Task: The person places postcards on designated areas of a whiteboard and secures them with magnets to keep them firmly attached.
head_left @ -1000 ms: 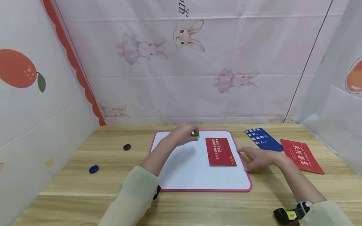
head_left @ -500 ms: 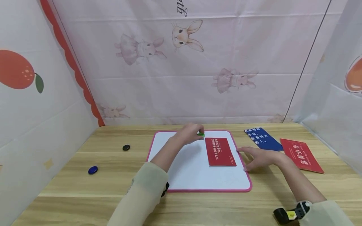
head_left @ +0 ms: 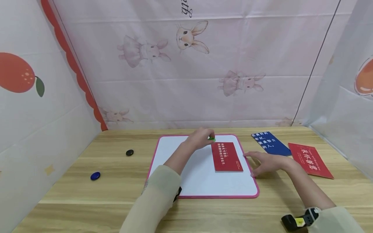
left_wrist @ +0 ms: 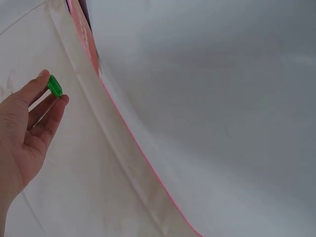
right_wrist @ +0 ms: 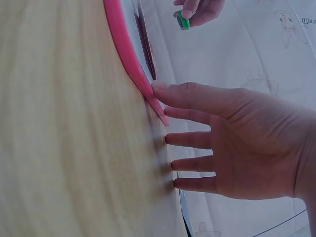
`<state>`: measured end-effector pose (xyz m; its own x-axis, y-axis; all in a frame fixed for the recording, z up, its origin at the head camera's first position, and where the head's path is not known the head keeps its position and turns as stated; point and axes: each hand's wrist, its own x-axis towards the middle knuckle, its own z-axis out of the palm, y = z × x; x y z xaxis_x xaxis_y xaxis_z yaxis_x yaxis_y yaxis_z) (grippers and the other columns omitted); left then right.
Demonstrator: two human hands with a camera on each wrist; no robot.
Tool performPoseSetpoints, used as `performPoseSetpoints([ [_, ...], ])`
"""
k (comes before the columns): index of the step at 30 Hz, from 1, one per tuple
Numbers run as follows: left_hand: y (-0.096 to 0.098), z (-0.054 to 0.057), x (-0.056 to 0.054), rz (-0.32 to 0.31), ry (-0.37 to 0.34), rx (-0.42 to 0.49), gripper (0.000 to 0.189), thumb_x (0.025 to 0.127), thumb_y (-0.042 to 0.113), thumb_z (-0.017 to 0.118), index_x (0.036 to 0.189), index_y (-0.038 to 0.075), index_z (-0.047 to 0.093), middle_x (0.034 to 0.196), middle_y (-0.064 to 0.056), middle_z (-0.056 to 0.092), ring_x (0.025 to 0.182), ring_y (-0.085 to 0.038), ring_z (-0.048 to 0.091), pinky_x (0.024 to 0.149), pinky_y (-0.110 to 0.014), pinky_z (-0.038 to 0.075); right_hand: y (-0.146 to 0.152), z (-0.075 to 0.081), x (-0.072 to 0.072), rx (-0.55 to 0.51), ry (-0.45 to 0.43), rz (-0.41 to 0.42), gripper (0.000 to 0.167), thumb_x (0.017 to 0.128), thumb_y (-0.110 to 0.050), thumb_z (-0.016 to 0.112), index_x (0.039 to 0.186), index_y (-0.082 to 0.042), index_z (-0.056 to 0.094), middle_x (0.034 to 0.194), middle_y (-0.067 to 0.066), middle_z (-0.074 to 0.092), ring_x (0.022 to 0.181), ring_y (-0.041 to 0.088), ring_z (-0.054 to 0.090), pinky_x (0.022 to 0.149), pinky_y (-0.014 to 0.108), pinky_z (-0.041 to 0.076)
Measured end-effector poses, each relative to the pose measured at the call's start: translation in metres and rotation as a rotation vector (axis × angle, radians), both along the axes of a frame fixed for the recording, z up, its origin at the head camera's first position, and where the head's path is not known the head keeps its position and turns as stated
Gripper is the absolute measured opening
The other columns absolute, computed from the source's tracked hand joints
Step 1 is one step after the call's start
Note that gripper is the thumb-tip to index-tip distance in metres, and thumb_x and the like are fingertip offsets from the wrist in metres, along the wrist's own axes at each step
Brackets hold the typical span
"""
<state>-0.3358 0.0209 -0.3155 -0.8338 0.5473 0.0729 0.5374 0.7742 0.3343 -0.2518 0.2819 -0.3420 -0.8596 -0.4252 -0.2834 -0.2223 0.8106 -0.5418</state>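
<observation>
My left hand (head_left: 200,139) pinches a small round green magnet (left_wrist: 55,86) between thumb and fingertips. It is over the upper part of a pink-rimmed whiteboard (head_left: 204,183), near the top left corner of a red card (head_left: 226,157) with white writing. In the right wrist view the green magnet (right_wrist: 183,19) appears apart from the board. At the board's right rim my right hand (head_left: 267,162) touches the edge with thumb and forefinger. Its fingers are fairly straight, and the other fingertips rest on the table in the right wrist view.
A black round magnet (head_left: 129,152) and a blue one (head_left: 95,176) lie on the wooden table (head_left: 73,200), left of the board. To the right are a blue card (head_left: 271,145) and another red card (head_left: 310,161). A printed cloth (head_left: 163,97) hangs behind.
My left hand has moved right with the green magnet, from the board's upper middle to the red card's upper left corner. The right hand keeps its place at the rim.
</observation>
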Motion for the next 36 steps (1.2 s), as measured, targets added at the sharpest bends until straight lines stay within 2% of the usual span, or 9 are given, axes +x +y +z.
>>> performPoseSetpoints([
  [7,0.011,-0.002,-0.004,0.036,0.019,0.008,0.018,0.086,0.017,0.066,0.103,0.011,0.063,0.093,0.002,0.060,0.086,-0.009,0.056,0.069,-0.016,0.046,-0.001,0.000,0.000,-0.005,-0.002,0.004,0.082,0.074,-0.034,0.075,0.141,-0.010,0.034,0.141,0.026,0.025,0.125,0.046,0.022,0.089,0.066,0.030],
  [12,0.024,-0.007,-0.006,0.071,0.001,0.038,0.017,0.085,0.016,0.067,0.101,0.011,0.063,0.090,0.002,0.060,0.083,-0.009,0.056,0.064,-0.015,0.046,-0.001,0.001,-0.001,-0.009,-0.008,0.007,0.082,0.074,-0.034,0.075,0.141,-0.010,0.034,0.142,0.026,0.025,0.126,0.046,0.021,0.090,0.066,0.029],
  [21,0.043,-0.020,-0.016,0.126,-0.038,0.046,0.018,0.083,0.017,0.070,0.099,0.011,0.064,0.085,0.002,0.059,0.080,-0.009,0.056,0.066,-0.017,0.048,-0.001,0.004,0.000,-0.009,-0.022,-0.004,0.083,0.074,-0.034,0.075,0.141,-0.009,0.033,0.141,0.026,0.025,0.126,0.046,0.021,0.090,0.066,0.029],
  [25,0.048,-0.024,-0.018,0.136,-0.052,0.037,0.018,0.083,0.018,0.069,0.099,0.011,0.064,0.086,0.002,0.059,0.079,-0.009,0.055,0.066,-0.018,0.048,0.000,0.004,0.001,-0.008,-0.019,-0.004,0.082,0.074,-0.034,0.075,0.141,-0.008,0.033,0.141,0.027,0.025,0.126,0.047,0.020,0.090,0.066,0.030],
  [30,0.053,-0.028,-0.017,0.132,-0.033,-0.001,0.017,0.084,0.020,0.068,0.098,0.011,0.064,0.084,0.002,0.058,0.076,-0.008,0.053,0.065,-0.017,0.047,0.000,0.004,0.002,-0.011,-0.018,-0.005,0.081,0.075,-0.033,0.075,0.141,-0.008,0.033,0.141,0.027,0.025,0.126,0.047,0.020,0.090,0.065,0.030],
  [36,0.056,-0.032,-0.017,0.154,-0.031,-0.030,0.016,0.085,0.022,0.068,0.097,0.012,0.063,0.082,0.003,0.057,0.075,-0.009,0.053,0.064,-0.018,0.046,-0.001,0.003,0.000,-0.005,-0.016,0.001,0.082,0.075,-0.034,0.074,0.141,-0.008,0.034,0.142,0.027,0.025,0.126,0.047,0.020,0.090,0.065,0.030],
])
